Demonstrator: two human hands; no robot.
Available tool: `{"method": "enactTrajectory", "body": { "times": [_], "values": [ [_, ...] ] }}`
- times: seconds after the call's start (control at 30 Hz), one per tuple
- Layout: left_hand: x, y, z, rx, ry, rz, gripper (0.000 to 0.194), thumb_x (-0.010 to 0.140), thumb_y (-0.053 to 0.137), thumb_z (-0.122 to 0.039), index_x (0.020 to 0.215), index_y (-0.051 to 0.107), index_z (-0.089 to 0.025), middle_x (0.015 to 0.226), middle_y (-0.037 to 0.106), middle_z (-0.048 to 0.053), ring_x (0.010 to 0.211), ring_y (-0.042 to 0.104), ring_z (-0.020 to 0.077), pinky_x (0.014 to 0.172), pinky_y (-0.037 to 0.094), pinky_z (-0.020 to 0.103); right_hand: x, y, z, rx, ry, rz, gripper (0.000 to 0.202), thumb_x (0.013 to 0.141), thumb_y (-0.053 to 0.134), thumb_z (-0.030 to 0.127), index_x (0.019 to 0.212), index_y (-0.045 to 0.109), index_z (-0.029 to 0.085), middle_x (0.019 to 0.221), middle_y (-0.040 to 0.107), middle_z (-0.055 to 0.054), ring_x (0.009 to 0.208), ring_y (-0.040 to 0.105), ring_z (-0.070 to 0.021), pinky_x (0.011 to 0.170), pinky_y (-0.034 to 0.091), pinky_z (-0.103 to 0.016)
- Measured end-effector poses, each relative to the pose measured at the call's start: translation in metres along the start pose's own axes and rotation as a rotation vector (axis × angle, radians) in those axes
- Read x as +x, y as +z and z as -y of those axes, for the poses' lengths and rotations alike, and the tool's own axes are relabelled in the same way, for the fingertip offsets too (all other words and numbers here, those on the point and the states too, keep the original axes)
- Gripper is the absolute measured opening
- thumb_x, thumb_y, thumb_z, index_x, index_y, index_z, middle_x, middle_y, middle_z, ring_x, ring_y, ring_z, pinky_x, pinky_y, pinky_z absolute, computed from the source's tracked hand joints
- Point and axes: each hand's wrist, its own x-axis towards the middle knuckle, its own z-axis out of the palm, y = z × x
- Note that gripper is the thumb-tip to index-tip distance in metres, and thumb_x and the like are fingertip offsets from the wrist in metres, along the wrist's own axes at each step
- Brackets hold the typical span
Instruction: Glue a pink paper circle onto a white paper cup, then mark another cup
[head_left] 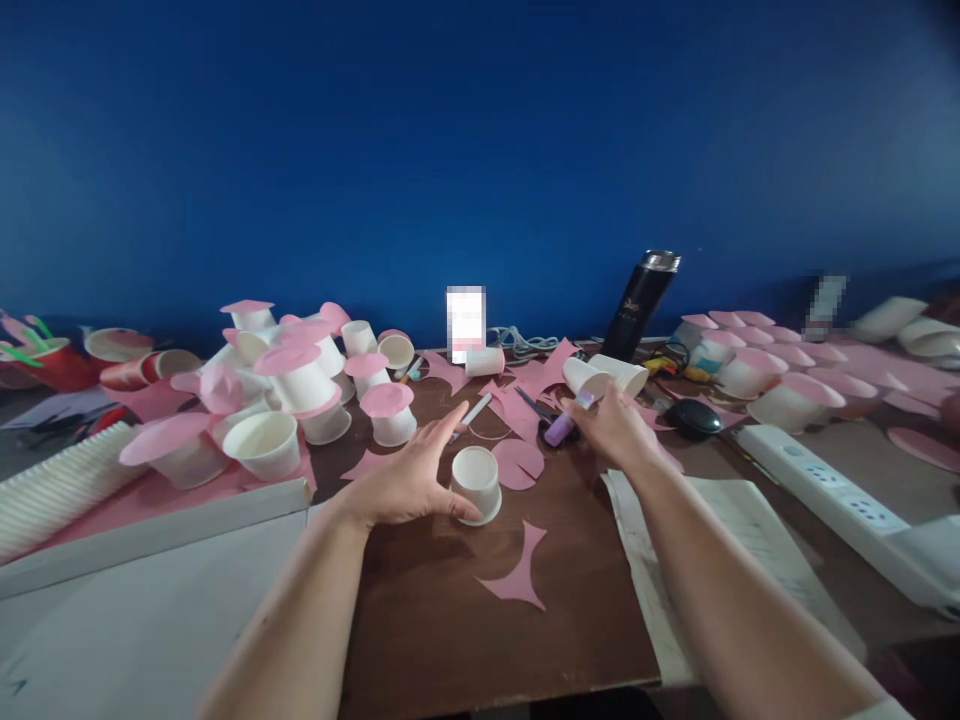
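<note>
A white paper cup [475,488] stands upside down on the brown table, its recessed base facing up. My left hand [416,465] is beside it with thumb and fingers spread, the thumb tip at the cup's lower rim. Farther right, my right hand [609,425] has its fingers closed around the end of a purple glue stick [559,430]; the fingertips are partly hidden. Just behind the cup lies a slit pink paper circle [519,464]. Dark-handled scissors [531,402] and a white pen [474,410] are near both hands.
Pink-topped paper cups [296,375] crowd the left, by a long cup stack [67,490]. A pink scrap [523,575] lies in front. Rightward are a black flask [642,305], mouse [694,418], power strip [832,490] and more pink-topped cups [795,400].
</note>
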Motion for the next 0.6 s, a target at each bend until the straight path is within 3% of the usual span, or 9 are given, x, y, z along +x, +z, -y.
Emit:
{"method": "enactTrajectory", "body": {
  "times": [0.07, 0.13, 0.2, 0.27, 0.4, 0.47, 0.6],
  "values": [
    [0.001, 0.002, 0.004, 0.034, -0.021, 0.017, 0.121, 0.055, 0.075, -0.059, 0.149, 0.004, -0.032, 0.155, 0.018, 0.01, 0.14, 0.019, 0.037, 0.108, 0.025, 0.051, -0.005, -0.008, 0.002, -0.031, -0.015, -0.036, 0.069, 0.077, 0.047, 0.065, 0.126, 0.046, 0.017, 0.108, 0.065, -0.016, 0.095, 0.062, -0.0332, 0.068, 0.043, -0.037],
    [0.002, 0.004, 0.008, 0.063, -0.035, 0.032, 0.124, 0.054, 0.076, -0.058, 0.149, 0.002, -0.031, 0.154, 0.02, 0.011, 0.138, 0.023, 0.0377, 0.106, 0.028, 0.051, -0.011, -0.017, 0.004, 0.0, -0.124, -0.006, 0.049, 0.08, 0.047, 0.059, 0.111, 0.058, 0.023, 0.096, 0.069, -0.008, 0.087, 0.063, -0.0277, 0.065, 0.042, -0.033],
    [0.004, 0.007, 0.012, 0.081, -0.037, 0.046, 0.126, 0.053, 0.077, -0.057, 0.149, -0.001, -0.03, 0.152, 0.024, 0.012, 0.136, 0.027, 0.0368, 0.105, 0.03, 0.05, -0.017, -0.022, 0.007, 0.044, -0.268, 0.185, 0.033, 0.081, 0.048, 0.052, 0.082, 0.065, 0.023, 0.077, 0.069, -0.003, 0.072, 0.063, -0.021, 0.059, 0.039, -0.029],
    [0.005, 0.009, 0.014, 0.096, -0.025, 0.062, 0.126, 0.054, 0.077, -0.055, 0.149, -0.002, -0.03, 0.152, 0.024, 0.011, 0.136, 0.027, 0.0353, 0.106, 0.029, 0.048, -0.023, -0.022, 0.01, 0.055, -0.36, 0.388, 0.031, 0.081, 0.051, 0.047, 0.067, 0.062, 0.021, 0.064, 0.067, -0.002, 0.06, 0.06, -0.017, 0.054, 0.037, -0.027],
    [0.007, 0.011, 0.015, 0.111, 0.005, 0.073, 0.119, 0.057, 0.076, -0.052, 0.149, 0.003, -0.031, 0.154, 0.022, 0.009, 0.138, 0.023, 0.0338, 0.109, 0.025, 0.047, -0.033, -0.009, 0.016, 0.103, -0.37, 0.569, 0.019, 0.078, 0.056, 0.038, 0.075, 0.059, 0.019, 0.064, 0.067, -0.001, 0.052, 0.058, -0.014, 0.051, 0.036, -0.025],
    [0.007, 0.011, 0.016, 0.106, 0.023, 0.065, 0.117, 0.057, 0.076, -0.052, 0.149, 0.006, -0.032, 0.153, 0.024, 0.008, 0.138, 0.023, 0.0339, 0.11, 0.024, 0.047, -0.037, -0.001, 0.019, 0.124, -0.372, 0.569, 0.018, 0.075, 0.059, 0.036, 0.081, 0.058, 0.019, 0.067, 0.067, -0.002, 0.052, 0.057, -0.014, 0.052, 0.037, -0.025],
    [0.008, 0.012, 0.019, 0.083, 0.052, 0.065, 0.117, 0.057, 0.076, -0.054, 0.149, 0.007, -0.031, 0.153, 0.023, 0.01, 0.139, 0.022, 0.035, 0.11, 0.023, 0.05, -0.039, 0.007, 0.02, 0.122, -0.4, 0.432, 0.018, 0.069, 0.064, 0.029, 0.082, 0.057, 0.019, 0.074, 0.067, -0.004, 0.065, 0.06, -0.0176, 0.057, 0.039, -0.026]
  ]
}}
